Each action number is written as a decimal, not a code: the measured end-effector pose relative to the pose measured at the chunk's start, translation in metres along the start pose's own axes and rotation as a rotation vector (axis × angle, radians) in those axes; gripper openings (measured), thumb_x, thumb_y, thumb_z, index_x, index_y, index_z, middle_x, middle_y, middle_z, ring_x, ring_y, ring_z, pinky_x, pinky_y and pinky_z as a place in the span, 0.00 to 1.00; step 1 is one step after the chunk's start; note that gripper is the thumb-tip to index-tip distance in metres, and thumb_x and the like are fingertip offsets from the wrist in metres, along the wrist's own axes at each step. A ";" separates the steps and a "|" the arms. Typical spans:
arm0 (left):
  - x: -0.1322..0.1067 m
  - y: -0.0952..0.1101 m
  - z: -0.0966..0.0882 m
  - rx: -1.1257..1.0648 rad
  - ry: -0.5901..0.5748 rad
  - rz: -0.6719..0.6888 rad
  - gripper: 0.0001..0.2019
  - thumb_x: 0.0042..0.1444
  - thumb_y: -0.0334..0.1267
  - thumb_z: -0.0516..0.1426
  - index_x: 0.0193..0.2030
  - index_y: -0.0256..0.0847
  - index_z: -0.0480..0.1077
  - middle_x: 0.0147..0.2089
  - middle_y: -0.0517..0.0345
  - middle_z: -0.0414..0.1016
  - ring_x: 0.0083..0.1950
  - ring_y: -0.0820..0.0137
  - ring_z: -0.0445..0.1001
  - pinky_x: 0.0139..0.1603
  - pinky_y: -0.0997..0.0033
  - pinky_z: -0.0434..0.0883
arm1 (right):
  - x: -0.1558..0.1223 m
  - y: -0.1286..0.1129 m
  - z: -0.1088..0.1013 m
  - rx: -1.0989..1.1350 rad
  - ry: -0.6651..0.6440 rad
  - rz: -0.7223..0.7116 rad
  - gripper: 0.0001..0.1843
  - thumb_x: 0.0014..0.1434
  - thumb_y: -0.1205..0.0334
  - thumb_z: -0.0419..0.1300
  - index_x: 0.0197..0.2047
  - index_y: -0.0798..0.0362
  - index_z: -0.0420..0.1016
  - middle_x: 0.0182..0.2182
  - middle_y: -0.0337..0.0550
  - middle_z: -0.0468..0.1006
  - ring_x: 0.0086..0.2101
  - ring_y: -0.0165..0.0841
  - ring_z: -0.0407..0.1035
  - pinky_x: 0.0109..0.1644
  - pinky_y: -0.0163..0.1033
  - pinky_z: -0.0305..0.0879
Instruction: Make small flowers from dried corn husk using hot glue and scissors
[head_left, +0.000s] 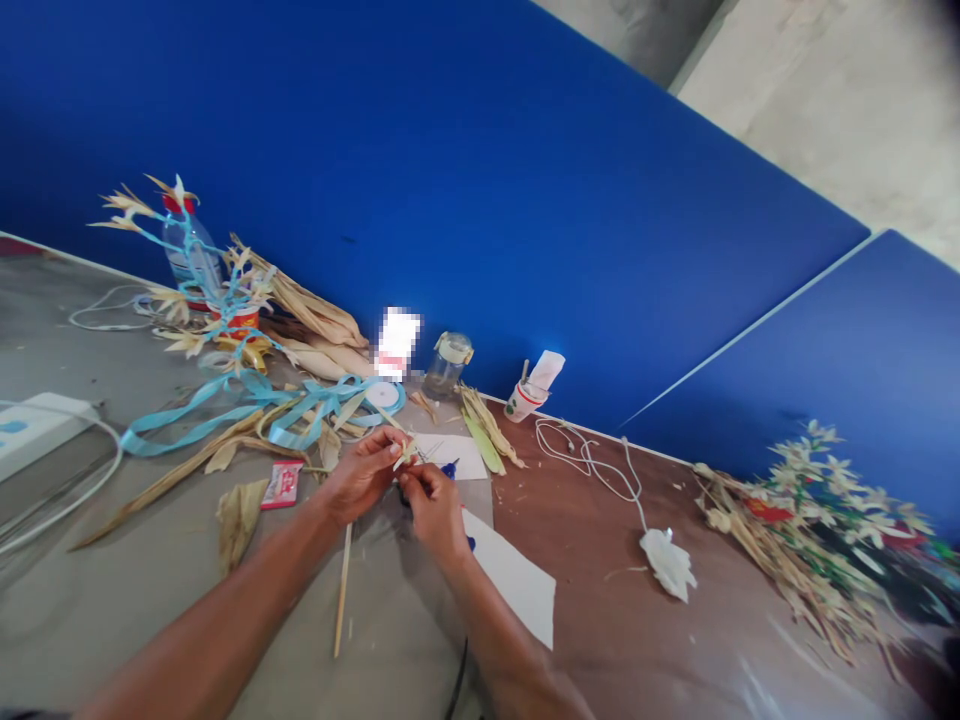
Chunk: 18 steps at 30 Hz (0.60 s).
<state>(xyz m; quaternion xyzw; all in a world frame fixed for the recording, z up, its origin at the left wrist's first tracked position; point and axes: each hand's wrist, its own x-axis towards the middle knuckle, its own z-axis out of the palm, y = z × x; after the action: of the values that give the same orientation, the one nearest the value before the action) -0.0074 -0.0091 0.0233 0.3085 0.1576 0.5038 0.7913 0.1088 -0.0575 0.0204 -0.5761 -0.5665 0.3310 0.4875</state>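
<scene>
I have my left hand (358, 482) over the middle of the table (630, 650), its grip pinching a small pale flower (406, 456) between thumb and fingers. My right hand (439, 512) meets it from the other side, fingertips drawn close at the flower's lower end; from this camera I cannot tell whether that grip pinches anything. A white sheet (517, 580) lies partly under my right forearm. I see a thin stick (342, 595) beside my left forearm, pointing toward the near edge. Farther left lie a red packet (281, 485) and a dry husk (240, 520). Looped blue ribbon (187, 425) stretches toward the left end. Along the far edge I have a clear jar (445, 370) and a paper cup (525, 400). White flowers (817, 468) lie toward the right end.
</scene>
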 end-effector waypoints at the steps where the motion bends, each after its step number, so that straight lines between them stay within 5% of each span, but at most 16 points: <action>1: 0.000 0.000 -0.001 -0.009 -0.012 0.000 0.08 0.44 0.34 0.65 0.32 0.38 0.72 0.29 0.58 0.71 0.31 0.72 0.71 0.34 0.72 0.67 | 0.000 -0.001 0.000 0.042 0.009 -0.001 0.09 0.54 0.61 0.55 0.27 0.55 0.72 0.27 0.41 0.74 0.31 0.32 0.67 0.37 0.36 0.62; 6: 0.003 0.001 -0.008 -0.132 0.035 -0.014 0.16 0.49 0.41 0.62 0.45 0.41 0.71 0.37 0.55 0.74 0.35 0.70 0.72 0.41 0.67 0.70 | 0.003 -0.005 -0.004 0.148 0.094 -0.076 0.09 0.54 0.60 0.55 0.28 0.55 0.74 0.27 0.39 0.73 0.31 0.31 0.66 0.39 0.35 0.62; 11: 0.006 -0.007 -0.005 0.078 0.244 0.049 0.06 0.45 0.34 0.64 0.30 0.36 0.73 0.29 0.60 0.72 0.29 0.76 0.70 0.36 0.75 0.68 | 0.007 -0.005 -0.006 0.074 0.211 -0.176 0.09 0.56 0.61 0.55 0.28 0.55 0.73 0.28 0.41 0.73 0.32 0.31 0.67 0.40 0.36 0.62; 18: -0.001 -0.022 0.009 0.243 0.222 0.071 0.11 0.41 0.32 0.66 0.34 0.41 0.76 0.33 0.59 0.77 0.38 0.71 0.72 0.43 0.73 0.67 | 0.008 0.008 -0.004 -0.030 0.241 -0.219 0.08 0.57 0.64 0.54 0.29 0.54 0.73 0.28 0.41 0.74 0.33 0.31 0.67 0.41 0.37 0.62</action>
<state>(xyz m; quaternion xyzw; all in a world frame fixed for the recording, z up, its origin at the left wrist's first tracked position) 0.0126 -0.0201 0.0158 0.3497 0.2928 0.5397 0.7076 0.1167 -0.0496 0.0154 -0.5538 -0.5683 0.1959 0.5762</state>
